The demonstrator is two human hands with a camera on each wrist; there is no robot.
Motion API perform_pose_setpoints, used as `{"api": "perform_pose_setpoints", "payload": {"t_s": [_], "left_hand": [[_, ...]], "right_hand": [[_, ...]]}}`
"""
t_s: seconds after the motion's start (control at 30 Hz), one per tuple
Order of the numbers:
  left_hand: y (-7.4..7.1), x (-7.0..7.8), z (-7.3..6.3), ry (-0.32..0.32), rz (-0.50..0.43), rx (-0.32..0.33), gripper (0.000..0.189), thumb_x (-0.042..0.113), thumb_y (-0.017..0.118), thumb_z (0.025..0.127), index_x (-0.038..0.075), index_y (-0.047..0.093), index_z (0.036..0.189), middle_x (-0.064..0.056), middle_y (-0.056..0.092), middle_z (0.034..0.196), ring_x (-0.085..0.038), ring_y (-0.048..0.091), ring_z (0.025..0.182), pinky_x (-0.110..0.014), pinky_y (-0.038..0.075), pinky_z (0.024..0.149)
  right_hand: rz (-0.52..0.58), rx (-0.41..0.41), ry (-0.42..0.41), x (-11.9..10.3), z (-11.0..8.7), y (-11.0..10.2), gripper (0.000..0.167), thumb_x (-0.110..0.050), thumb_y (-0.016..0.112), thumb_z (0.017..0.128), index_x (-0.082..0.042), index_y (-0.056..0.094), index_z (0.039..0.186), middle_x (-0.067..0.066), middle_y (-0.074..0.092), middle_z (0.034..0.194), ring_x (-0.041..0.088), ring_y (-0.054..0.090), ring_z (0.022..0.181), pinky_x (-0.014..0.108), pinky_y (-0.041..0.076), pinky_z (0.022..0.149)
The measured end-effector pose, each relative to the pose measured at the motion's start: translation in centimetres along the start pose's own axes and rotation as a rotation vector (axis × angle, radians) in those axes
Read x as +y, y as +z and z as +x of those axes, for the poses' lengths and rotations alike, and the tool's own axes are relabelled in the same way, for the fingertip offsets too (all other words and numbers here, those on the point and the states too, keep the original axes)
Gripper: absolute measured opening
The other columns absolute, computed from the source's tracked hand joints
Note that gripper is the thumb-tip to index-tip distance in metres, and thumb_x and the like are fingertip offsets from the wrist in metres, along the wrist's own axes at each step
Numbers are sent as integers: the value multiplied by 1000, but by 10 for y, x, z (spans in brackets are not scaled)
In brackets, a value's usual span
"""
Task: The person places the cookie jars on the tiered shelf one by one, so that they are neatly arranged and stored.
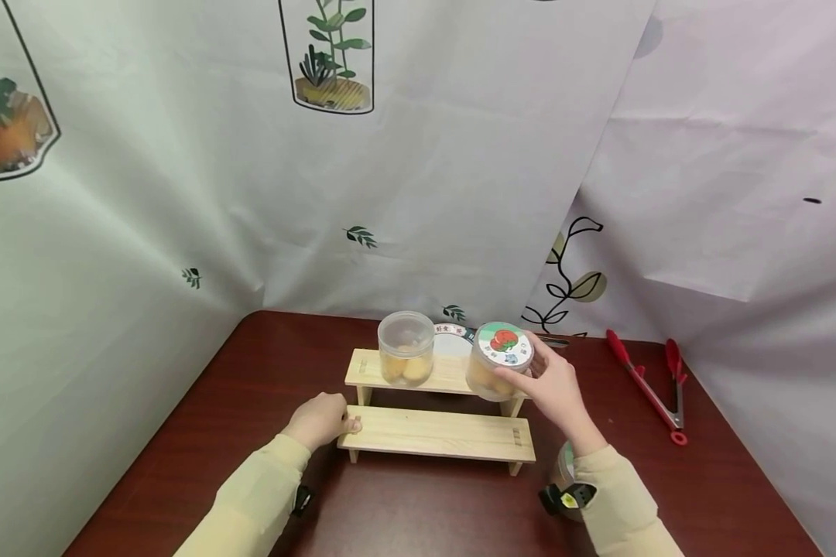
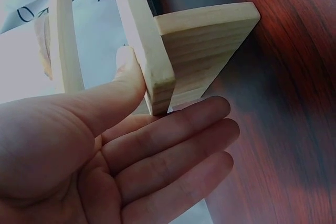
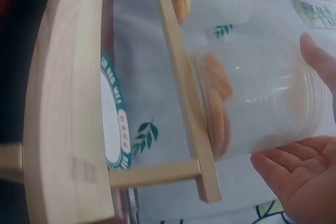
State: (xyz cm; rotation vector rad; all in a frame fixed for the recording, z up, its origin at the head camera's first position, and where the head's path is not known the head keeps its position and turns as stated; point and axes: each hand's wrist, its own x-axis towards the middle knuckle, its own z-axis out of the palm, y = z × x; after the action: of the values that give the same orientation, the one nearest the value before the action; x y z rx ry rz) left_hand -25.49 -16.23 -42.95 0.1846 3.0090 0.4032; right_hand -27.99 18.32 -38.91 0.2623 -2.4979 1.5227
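A two-step wooden rack (image 1: 435, 433) stands on the dark red table. My left hand (image 1: 320, 419) pinches the left end of its lower board, thumb on top and index finger beneath; the other fingers reach out below the edge in the left wrist view. At the right end of the upper board, my right hand (image 1: 553, 387) holds a clear jar (image 3: 257, 100) near its lid, which bears a tomato label. Flat yellowish-brown pieces lie in the jar's bottom, which is at the board. A second clear jar (image 1: 406, 340) with similar pieces, seemingly lidless, stands on the upper board's left.
Behind the rack is a white round plate (image 1: 453, 344) with a patterned rim. Red-handled tongs (image 1: 644, 387) lie at the right. Another jar (image 1: 567, 462) is partly hidden under my right wrist. A printed cloth (image 1: 418, 193) hangs along the table's back.
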Motion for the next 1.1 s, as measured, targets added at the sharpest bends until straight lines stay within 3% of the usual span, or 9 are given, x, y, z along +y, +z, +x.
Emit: {"api": "perform_pose_setpoints", "payload": {"t_s": [0.23,0.9,1.1], "left_hand": [[3,-3,1,9,1,-5,32,33,71,83,10,63,63,1,48,53,-13,39,50,-29,35,50],[2,-3,1,4,-10,-13,33,33,70,85,11,62,61,2,46,52,-12,39,49,-28,35,50],[3,-3,2,3,-17,-12,33,33,70,84,11,62,61,3,45,52,-12,39,49,-28,34,50]], "right_hand": [[74,40,-16,1,10,13,79,-26,84,72,-5,46,137,14,55,131,22,53,121,31,41,98],[-26,-23,-4,2,15,15,89,-32,79,77,-9,31,148,18,44,142,30,43,131,40,38,103],[7,-32,-3,4,13,10,90,-33,79,77,-10,30,148,16,40,145,28,41,133,39,36,104]]}}
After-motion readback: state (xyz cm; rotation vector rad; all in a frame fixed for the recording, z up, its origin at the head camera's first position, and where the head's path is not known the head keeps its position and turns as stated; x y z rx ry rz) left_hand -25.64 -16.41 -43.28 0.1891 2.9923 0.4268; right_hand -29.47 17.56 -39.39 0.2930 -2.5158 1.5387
